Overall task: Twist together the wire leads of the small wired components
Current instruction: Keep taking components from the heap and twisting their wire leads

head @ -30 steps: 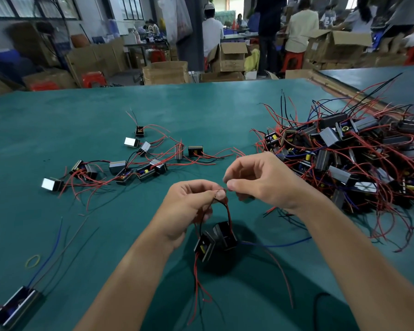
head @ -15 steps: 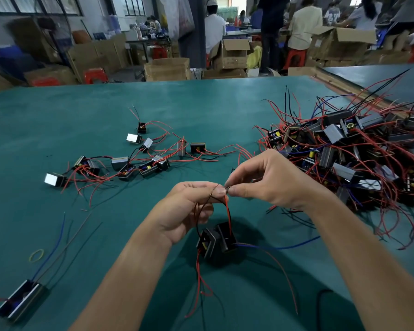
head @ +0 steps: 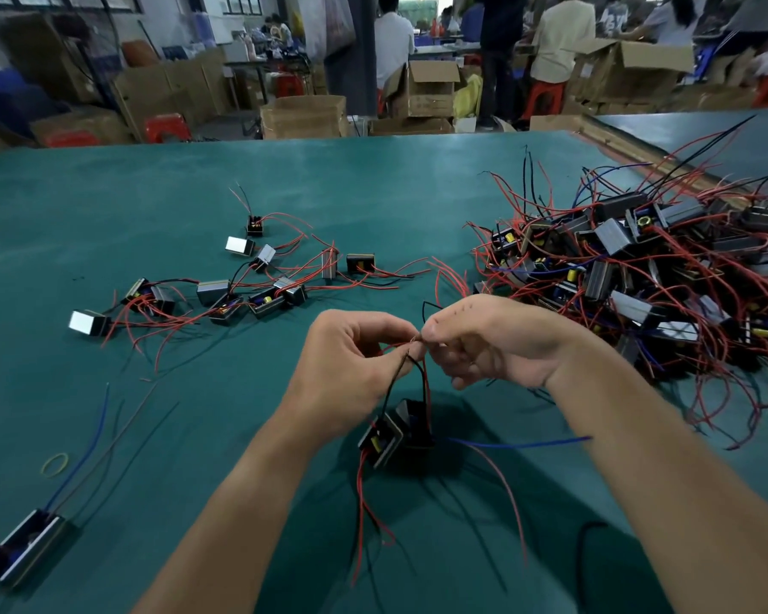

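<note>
Green table [head: 107, 223]; cardboard boxes [head: 302, 115], red stools [head: 167, 126], perhaps windows behind.

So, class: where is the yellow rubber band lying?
Head view: the yellow rubber band lies on the green table, far left, just left of the long blue wire.

pile [head: 639, 268] right | joined components [head: 222, 294] left | held pair [head: 395, 432] centre, near edge

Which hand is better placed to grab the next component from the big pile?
Right, probably. The right hand sits beside the pile; the left hand is farther, across the pinched leads.
</note>
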